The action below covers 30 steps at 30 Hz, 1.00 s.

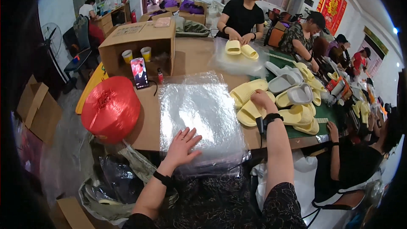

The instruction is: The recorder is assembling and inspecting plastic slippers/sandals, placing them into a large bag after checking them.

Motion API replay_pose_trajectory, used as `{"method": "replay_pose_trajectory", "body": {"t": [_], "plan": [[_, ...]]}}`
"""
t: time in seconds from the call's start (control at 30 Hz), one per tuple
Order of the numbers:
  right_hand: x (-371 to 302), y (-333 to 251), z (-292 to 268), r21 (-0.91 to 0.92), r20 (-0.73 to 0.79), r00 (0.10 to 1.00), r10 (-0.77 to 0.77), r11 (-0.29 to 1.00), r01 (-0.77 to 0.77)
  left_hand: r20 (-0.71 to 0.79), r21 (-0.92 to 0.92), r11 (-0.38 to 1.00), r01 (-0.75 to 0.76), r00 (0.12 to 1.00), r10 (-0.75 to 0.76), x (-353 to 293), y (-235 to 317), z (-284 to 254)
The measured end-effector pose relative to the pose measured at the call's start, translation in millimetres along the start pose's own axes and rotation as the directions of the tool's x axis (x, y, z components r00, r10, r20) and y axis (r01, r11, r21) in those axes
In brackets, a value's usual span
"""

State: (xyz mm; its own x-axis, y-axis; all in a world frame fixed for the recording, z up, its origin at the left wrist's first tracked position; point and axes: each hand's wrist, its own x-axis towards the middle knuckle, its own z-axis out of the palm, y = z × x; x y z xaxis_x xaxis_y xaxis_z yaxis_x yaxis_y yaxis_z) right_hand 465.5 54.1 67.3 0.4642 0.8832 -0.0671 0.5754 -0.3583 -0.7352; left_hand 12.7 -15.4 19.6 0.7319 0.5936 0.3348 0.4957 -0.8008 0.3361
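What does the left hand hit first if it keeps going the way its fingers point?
Only more of the stack of clear plastic bags under the left hand; beyond that the bare brown tabletop, though depth is unclear.

Your left hand (183, 145) lies flat, palm down, fingers spread, the forearm rising from the lower edge with a dark band at the wrist; your right hand (260, 100) reaches farther forward — fingers curled downward, wrist banded too.
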Motion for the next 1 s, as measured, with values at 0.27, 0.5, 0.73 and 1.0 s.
{"method": "replay_pose_trajectory", "body": {"t": [0.27, 0.5, 0.73, 1.0], "plan": [[-69.7, -64.9, -51.9, 0.329, -0.232, 0.959, -0.165, 0.914, 0.237, -0.020, -0.008, 0.999, 0.041, 0.999, -0.041, -9.4, -15.9, 3.2], [-152.0, -111.3, -12.3, 0.899, 0.215, 0.951, -0.222, 0.425, -0.104, 0.013, 0.036, 0.999, 0.017, 1.000, -0.017, -11.9, -18.0, 0.5], [-175.6, -106.7, 90.7, 0.660, 0.309, 0.908, -0.284, 0.751, 0.011, 0.035, 0.047, 0.996, -0.079, 0.996, 0.077, -11.5, -25.7, 12.7], [-150.5, -97.2, 123.2, -0.342, 0.246, 0.832, -0.497, 0.759, 0.554, 0.055, 0.007, 1.000, -0.012, 0.998, 0.011, -10.2, -19.4, 1.7]]}}
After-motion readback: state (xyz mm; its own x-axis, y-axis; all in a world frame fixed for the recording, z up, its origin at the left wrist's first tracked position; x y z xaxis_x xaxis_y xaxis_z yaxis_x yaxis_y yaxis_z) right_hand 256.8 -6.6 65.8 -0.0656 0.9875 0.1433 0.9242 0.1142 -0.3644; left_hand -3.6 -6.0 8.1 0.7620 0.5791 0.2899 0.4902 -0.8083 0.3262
